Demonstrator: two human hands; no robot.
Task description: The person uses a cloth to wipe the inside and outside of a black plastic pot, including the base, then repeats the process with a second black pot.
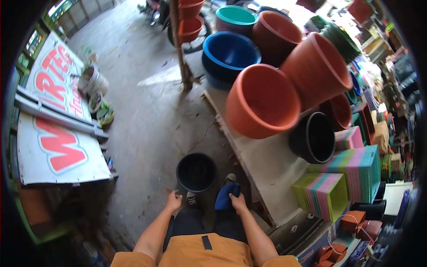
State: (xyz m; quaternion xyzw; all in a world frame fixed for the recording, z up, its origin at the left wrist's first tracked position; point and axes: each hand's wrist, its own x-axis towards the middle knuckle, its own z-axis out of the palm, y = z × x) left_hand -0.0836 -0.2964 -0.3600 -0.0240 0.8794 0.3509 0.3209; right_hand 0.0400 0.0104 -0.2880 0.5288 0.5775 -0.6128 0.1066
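Note:
My right hand (237, 202) grips a folded blue cloth (226, 197), which hangs beside my leg above one shoe. Empty, my left hand (174, 200) hovers just short of a round black bucket (196, 172), its fingers loosely bent and a little apart. The bucket stands upright on the concrete floor in front of my feet, and its dark inside shows from above. Neither hand touches it.
On my right is a pale table (262, 155) with a big orange pot (263, 101), a blue basin (231, 51), a smaller black pot (312, 138) and stacked plastic baskets (320, 191). A wooden post (179, 49) rises ahead; a lettered banner (62, 149) lies left.

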